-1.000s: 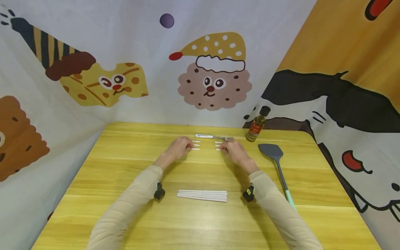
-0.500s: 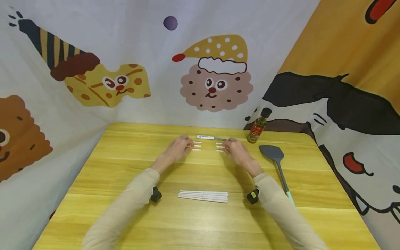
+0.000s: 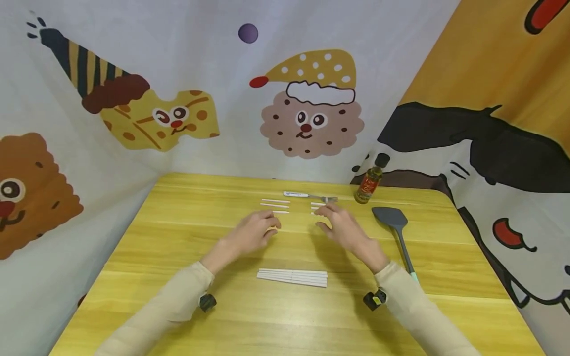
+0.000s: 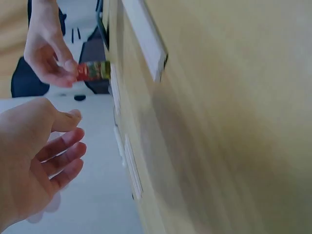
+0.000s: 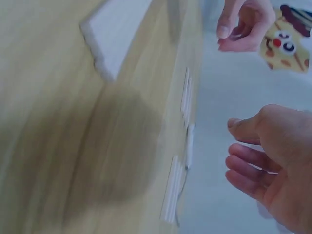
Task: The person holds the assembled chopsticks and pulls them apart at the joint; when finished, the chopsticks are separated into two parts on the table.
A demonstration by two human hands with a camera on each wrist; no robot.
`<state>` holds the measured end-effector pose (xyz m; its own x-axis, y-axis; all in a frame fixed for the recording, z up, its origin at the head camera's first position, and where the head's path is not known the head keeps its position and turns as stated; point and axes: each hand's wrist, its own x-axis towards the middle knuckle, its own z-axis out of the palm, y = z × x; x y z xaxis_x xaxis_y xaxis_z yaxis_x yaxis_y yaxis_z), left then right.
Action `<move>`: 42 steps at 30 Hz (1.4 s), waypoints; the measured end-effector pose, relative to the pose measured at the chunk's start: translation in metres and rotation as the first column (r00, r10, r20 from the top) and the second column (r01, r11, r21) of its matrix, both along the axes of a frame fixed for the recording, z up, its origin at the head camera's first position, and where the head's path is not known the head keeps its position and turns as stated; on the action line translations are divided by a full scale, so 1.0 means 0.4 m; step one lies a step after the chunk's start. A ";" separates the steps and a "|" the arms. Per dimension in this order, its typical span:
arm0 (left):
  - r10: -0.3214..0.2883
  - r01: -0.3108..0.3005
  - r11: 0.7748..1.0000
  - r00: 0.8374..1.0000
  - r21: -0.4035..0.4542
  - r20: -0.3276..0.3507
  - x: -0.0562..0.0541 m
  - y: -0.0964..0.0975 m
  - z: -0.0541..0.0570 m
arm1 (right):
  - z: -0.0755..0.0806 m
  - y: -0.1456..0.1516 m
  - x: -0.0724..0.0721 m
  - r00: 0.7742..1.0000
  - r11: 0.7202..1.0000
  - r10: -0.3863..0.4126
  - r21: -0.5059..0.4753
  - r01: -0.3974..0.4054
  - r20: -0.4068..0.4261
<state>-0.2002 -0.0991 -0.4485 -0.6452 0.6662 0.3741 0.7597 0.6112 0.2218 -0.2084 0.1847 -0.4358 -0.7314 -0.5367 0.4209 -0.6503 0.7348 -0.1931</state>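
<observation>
My left hand (image 3: 255,230) hovers over the table just in front of a row of thin white sticks (image 3: 275,205), fingers loosely bent and holding nothing. On the other side my right hand (image 3: 347,228) is likewise relaxed in the air, partly covering a second group of thin white sticks (image 3: 317,203). Thumb and fingers stand apart on the left hand in the left wrist view and on the right hand in the right wrist view. Nearer the front, several longer flat white strips (image 3: 291,278) lie side by side in a bundle, between the forearms.
Behind the sticks lies a fork (image 3: 297,194) with a white handle. A bottle (image 3: 368,185) with a black cap and red label stands at the back right. A grey spatula (image 3: 391,217) with a mint handle lies beside the right arm. Cartoon-printed cloth (image 3: 213,59) hangs behind the table.
Both hands have let go of the short sticks and drawn back towards the front, moving slightly apart. The left sticks are now uncovered, and the fork's tines show.
</observation>
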 end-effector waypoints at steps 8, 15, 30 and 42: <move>-0.039 0.045 0.999 0.985 -0.032 0.167 0.079 0.003 -0.013 | -0.003 -0.041 0.070 0.998 0.999 0.045 0.014 -0.046 0.051; -0.069 0.084 0.996 0.955 -0.039 0.287 0.114 0.019 -0.027 | -0.033 -0.062 0.124 0.984 0.993 0.118 0.006 -0.120 0.130; -0.093 0.123 0.990 0.928 -0.061 0.362 0.137 0.041 -0.071 | -0.123 -0.060 0.186 0.955 0.983 0.178 -0.091 -0.160 0.238; -0.041 0.072 0.995 0.920 -0.065 0.391 0.128 0.050 -0.072 | -0.140 -0.057 0.183 0.959 0.985 0.163 -0.088 -0.146 0.232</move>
